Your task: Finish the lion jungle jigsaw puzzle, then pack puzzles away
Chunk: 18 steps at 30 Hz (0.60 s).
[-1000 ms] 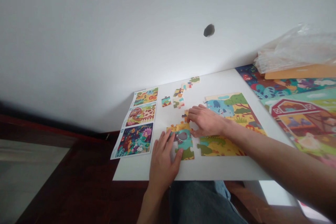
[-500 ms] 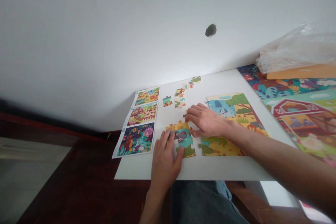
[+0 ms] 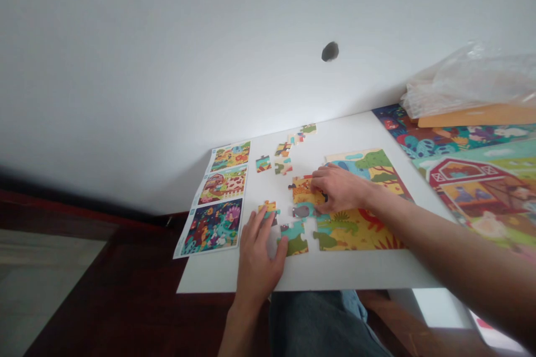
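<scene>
My right hand (image 3: 341, 185) has its fingertips bent down on a yellow, spotted puzzle piece (image 3: 302, 188) at the left side of a partly assembled animal puzzle (image 3: 349, 228). Just below that piece lies a grey hippo puzzle piece (image 3: 304, 210), close against the puzzle; the fingers partly hide where they meet. My left hand (image 3: 260, 254) rests on the table with its fingers stretched out. Its fingertips touch a small yellow and teal puzzle piece (image 3: 268, 207). Beside its thumb is a teal and green puzzle piece (image 3: 295, 239), apart from the puzzle.
Several loose puzzle pieces (image 3: 283, 165) trail toward the wall. A sheet with three pictures (image 3: 215, 223) overlaps the white table's (image 3: 218, 273) left edge. A finished barn puzzle (image 3: 481, 195), a dark forest puzzle (image 3: 435, 134) and a clear plastic bag (image 3: 469, 81) lie on the right.
The hippo piece has moved right, away from the pieces by my left hand, to the puzzle's left side. My right hand has shifted right, and the spotted piece is now exposed. My left hand stays put.
</scene>
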Each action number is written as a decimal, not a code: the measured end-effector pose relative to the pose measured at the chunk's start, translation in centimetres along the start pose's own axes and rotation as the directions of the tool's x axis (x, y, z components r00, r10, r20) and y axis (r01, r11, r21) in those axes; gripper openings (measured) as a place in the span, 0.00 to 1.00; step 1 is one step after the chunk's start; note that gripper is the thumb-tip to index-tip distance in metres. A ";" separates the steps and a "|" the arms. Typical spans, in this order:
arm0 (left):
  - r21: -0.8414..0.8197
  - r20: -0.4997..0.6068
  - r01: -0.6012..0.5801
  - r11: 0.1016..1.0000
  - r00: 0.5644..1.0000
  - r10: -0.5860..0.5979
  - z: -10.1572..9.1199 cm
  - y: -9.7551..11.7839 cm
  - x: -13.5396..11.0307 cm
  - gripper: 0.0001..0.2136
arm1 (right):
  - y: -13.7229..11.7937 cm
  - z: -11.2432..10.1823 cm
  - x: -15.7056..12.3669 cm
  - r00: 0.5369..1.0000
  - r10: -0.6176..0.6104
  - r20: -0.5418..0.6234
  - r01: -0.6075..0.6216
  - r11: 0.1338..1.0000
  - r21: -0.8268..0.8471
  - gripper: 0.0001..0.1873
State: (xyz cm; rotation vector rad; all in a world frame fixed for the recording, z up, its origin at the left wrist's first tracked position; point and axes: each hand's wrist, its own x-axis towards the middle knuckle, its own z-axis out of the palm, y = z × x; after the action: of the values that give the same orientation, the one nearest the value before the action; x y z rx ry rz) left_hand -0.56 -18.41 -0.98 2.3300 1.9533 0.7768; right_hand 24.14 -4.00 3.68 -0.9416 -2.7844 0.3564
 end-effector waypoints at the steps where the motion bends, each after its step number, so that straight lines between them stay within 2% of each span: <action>1: -0.031 -0.009 -0.029 0.999 1.000 0.029 -0.2 0.0 0.5 0.22 | -0.2 0.1 0.1 1.000 -0.009 0.004 0.009 1.000 0.004 0.15; 4: -0.116 -0.003 -0.149 0.982 0.989 0.150 -0.3 0.2 3.1 0.19 | -0.6 0.5 0.3 1.000 -0.010 0.004 0.010 1.000 0.020 0.15; 7: -0.192 0.059 -0.321 0.927 0.939 0.338 0.2 0.4 6.2 0.15 | -0.7 0.5 0.3 1.000 0.002 -0.004 -0.002 0.999 0.038 0.16; 9: -0.216 0.096 -0.364 0.906 0.916 0.390 0.6 0.4 7.4 0.14 | -0.7 0.4 0.2 1.000 0.003 -0.003 -0.003 0.999 0.038 0.16; 14: -0.141 0.175 -0.356 0.924 0.909 0.377 0.5 -0.2 6.8 0.20 | -0.6 -0.1 0.0 1.000 0.004 0.014 -0.004 1.000 0.005 0.17; 18: -0.128 0.180 -0.354 0.927 0.911 0.372 0.1 -0.8 5.9 0.18 | -0.4 -0.3 -0.1 1.000 0.009 0.011 -0.009 1.000 0.017 0.13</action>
State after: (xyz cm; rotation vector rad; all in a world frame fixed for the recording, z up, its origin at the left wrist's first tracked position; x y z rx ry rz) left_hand -0.70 -12.72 0.85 2.6314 1.3924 0.5957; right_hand 24.04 -4.29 4.03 -0.9519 -2.7830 0.3862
